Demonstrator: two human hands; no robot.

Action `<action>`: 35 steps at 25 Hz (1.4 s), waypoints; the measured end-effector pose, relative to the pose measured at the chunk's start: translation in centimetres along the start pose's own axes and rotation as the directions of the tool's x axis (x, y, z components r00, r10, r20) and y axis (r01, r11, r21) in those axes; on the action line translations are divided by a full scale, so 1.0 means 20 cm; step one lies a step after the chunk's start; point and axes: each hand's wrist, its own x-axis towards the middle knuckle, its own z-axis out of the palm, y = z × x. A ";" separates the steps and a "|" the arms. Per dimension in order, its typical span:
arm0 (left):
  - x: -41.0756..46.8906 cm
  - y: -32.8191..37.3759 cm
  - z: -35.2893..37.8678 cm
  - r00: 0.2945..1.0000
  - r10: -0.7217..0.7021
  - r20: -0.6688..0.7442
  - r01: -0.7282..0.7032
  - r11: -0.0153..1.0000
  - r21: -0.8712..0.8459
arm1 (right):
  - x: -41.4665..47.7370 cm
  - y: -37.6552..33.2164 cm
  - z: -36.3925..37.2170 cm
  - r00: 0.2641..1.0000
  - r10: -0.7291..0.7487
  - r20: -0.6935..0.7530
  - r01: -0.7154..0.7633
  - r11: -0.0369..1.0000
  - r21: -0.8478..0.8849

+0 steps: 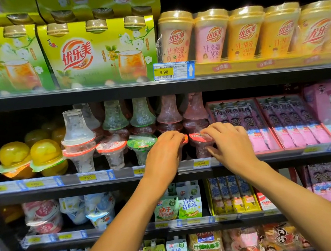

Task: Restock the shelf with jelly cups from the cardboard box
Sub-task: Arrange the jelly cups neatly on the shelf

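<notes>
Two hands at the shelf point(41, 192).
Right of green cup point(141, 144), left hand's point(164, 150) fingers grip red cup point(186, 139); right hand's point(230, 143) grip next cup point(197, 137).

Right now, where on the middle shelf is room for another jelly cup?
Free: dark space above the yellow domed jelly cups; tops of the red-lidded clear cup and green-lidded clear cup. Crowded: rightward, where the left hand and right hand grip pink cups.

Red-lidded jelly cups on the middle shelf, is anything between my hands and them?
Nothing visible is. The right hand grips one red-lidded jelly cup, and the left hand holds a second red-lidded cup beside it. Both cups are at the front of the middle shelf.
</notes>
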 end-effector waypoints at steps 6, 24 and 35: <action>0.00 -0.01 0.02 1.000 -0.002 -0.006 0.002 1.000 -0.005 | -0.01 -0.01 0.01 1.000 0.004 -0.008 -0.004 1.000 0.014; -0.12 0.08 -0.04 0.999 -0.003 -0.047 0.010 0.988 0.154 | -0.15 -0.06 -0.06 0.996 -0.024 -0.086 0.045 0.967 0.251; -0.98 0.07 0.03 0.972 -0.233 -0.022 0.233 0.956 0.180 | -0.70 -0.42 0.26 0.991 -0.124 0.051 0.075 0.827 0.558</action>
